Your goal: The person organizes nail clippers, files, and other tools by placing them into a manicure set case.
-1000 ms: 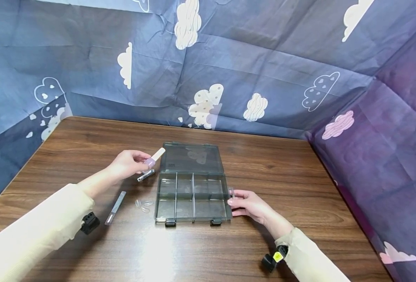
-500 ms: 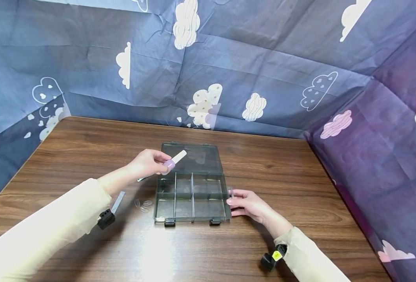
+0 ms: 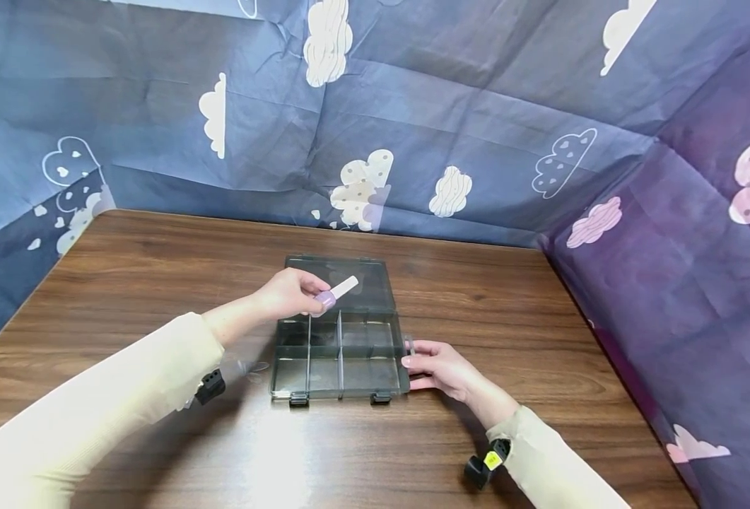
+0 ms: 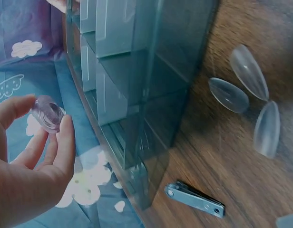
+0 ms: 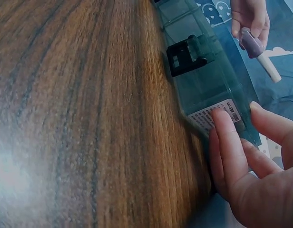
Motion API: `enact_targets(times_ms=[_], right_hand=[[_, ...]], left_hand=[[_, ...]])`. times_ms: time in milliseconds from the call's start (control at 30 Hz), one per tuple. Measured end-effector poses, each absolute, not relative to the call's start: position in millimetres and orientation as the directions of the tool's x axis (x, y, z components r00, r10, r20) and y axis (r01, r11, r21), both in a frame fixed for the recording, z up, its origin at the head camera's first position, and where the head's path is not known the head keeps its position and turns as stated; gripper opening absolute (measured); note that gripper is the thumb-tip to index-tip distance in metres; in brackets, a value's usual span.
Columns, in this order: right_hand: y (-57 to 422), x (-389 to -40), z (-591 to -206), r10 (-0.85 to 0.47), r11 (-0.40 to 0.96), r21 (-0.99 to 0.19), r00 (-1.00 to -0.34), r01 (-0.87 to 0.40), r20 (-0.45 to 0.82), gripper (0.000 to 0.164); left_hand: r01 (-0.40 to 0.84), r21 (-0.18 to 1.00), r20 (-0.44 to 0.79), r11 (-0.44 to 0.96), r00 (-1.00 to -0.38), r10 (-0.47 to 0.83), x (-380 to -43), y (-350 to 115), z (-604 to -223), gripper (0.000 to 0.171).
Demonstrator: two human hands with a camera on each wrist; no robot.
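Note:
My left hand (image 3: 292, 291) pinches a nail polish bottle (image 3: 326, 300) of purple colour with a white cap, above the back of the organizer box. In the left wrist view thumb and fingertips hold the bottle's rounded base (image 4: 47, 114). The grey see-through organizer box (image 3: 307, 398) lies with its lid (image 3: 371, 279) laid back; dividers part it into several compartments, with no items visible inside. At the box's right end, my right hand (image 3: 441, 367) holds the side wall, thumb at the rim and fingers against the labelled outer face (image 5: 203, 118).
Left of the box lie a metal nail clipper (image 4: 195, 198) and clear false nail tips (image 4: 249, 71). A grey-white end of a flat thing (image 4: 289, 221) shows at the left wrist view's corner. The wooden table (image 3: 476, 297) meets cloud-patterned cloth behind and at right.
My left hand has carried the nail polish bottle rightward, from beside the box to above it. The left forearm now covers the nail clipper and most of the file. My right hand keeps its place.

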State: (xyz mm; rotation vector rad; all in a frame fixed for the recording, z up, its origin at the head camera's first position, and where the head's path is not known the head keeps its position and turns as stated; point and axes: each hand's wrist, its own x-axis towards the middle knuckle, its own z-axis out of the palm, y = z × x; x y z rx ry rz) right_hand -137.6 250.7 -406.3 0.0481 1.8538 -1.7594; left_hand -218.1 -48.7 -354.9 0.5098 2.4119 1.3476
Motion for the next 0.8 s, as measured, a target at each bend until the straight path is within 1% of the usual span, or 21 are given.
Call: enact_targets(times_ms=[200, 433, 800], right_hand=[[250, -138, -406, -0.357, 0.122, -0.904, -0.832, 0.409, -0.424, 0.044], [250, -138, -407, -0.361, 0.113, -0.903, -0.829, 0.414, -0.426, 0.043], [250, -138, -406, -0.363, 0.12, -0.905, -0.831, 0.407, -0.422, 0.044]], left_hand=[[0.188, 0.838, -0.108, 0.512, -0.863, 0.494, -215, -34, -352, 0.036], [0.167, 0.839, -0.16, 0.517, -0.834, 0.528, -215, -16, -357, 0.038], [0.186, 0.822, -0.182, 0.538, -0.81, 0.558, -211, 4, -364, 0.035]])
